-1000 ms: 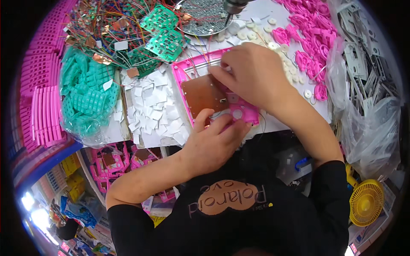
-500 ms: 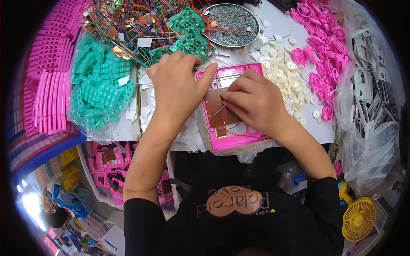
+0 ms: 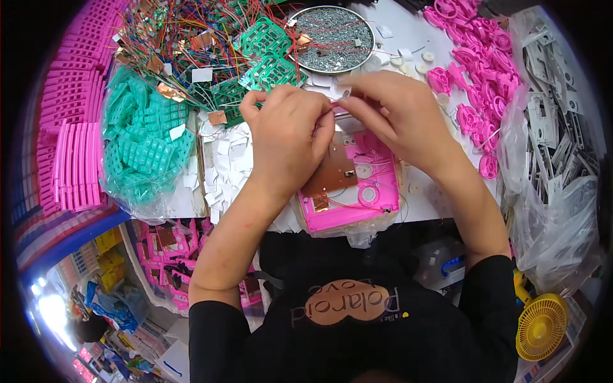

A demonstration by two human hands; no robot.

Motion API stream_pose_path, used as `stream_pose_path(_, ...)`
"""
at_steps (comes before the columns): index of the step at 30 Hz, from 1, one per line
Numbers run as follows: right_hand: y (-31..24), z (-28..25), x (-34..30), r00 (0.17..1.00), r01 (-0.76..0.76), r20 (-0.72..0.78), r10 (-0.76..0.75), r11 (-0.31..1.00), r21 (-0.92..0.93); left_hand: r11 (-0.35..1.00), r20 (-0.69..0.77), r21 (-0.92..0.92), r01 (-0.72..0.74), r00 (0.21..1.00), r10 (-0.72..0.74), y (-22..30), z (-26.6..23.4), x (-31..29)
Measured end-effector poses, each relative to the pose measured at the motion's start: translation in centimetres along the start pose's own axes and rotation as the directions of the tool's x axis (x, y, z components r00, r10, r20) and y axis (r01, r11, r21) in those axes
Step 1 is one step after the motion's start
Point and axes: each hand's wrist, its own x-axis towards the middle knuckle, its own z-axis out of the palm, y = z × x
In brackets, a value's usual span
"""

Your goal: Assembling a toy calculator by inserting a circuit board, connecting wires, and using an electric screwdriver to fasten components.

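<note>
A pink plastic housing [image 3: 377,217] lies open on the table edge before me, with a brown circuit board [image 3: 338,175] inside it and thin wires along its right side. Over the far left part of the housing is my left hand [image 3: 287,131], closed, its fingertips pinched together. My right hand [image 3: 405,115] is raised over the far right part, with thumb and forefinger pinched close to the left fingertips. Something small and reddish shows between the two hands, too little of it visible to name. The far edge of the housing is mostly hidden by my hands.
Green circuit boards [image 3: 265,38] with tangled wires lie far left, beside a round tin of screws [image 3: 332,38]. Teal keypads [image 3: 147,127] fill a bag at left. Pink parts [image 3: 472,60] lie at far right, near bagged metal plates [image 3: 543,127]. White paper pieces [image 3: 233,159] are scattered leftward.
My right hand has left the wires over the brown board and moved up toward my left hand. The left hand has shifted nearer and its fingers have closed. The housing is slightly tilted.
</note>
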Motion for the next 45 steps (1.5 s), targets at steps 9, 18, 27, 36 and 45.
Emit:
stream_pose_path(9, -0.3, 0.3, -1.0, 0.969, 0.247, 0.029, -0.246, 0.947, -0.205, 0.982, 0.140, -0.084, 0.168, 0.978, -0.156, 0.1, -0.2, -0.2)
stream_pose_path(18, -2.0, -0.1, -2.9, 0.957, 0.236, 0.235, -0.169, 0.924, -0.299, 0.958, 0.161, -0.204, 0.203, 0.972, -0.172, -0.1, -0.8, 0.2)
stream_pose_path(27, -3.9, 0.1, -5.2, 0.960, 0.198, 0.245, -0.138, 0.951, -0.239, 0.992, 0.401, -0.129, -0.002, 0.914, 0.054, 0.5, -1.9, 1.6)
stream_pose_path(36, -3.4, 0.3, -6.1, 0.983, 0.085, 0.172, -0.059, 0.985, -0.152, 0.910, 0.487, 0.086, -0.407, 0.814, 0.318, 1.9, -1.0, 2.1)
stream_pose_path(45, -3.6, -0.4, -4.9, 0.989, 0.069, 0.144, -0.017, 0.931, -0.360, 0.939, 0.495, -0.006, -0.345, 0.815, 0.303, 2.1, -1.5, 2.3)
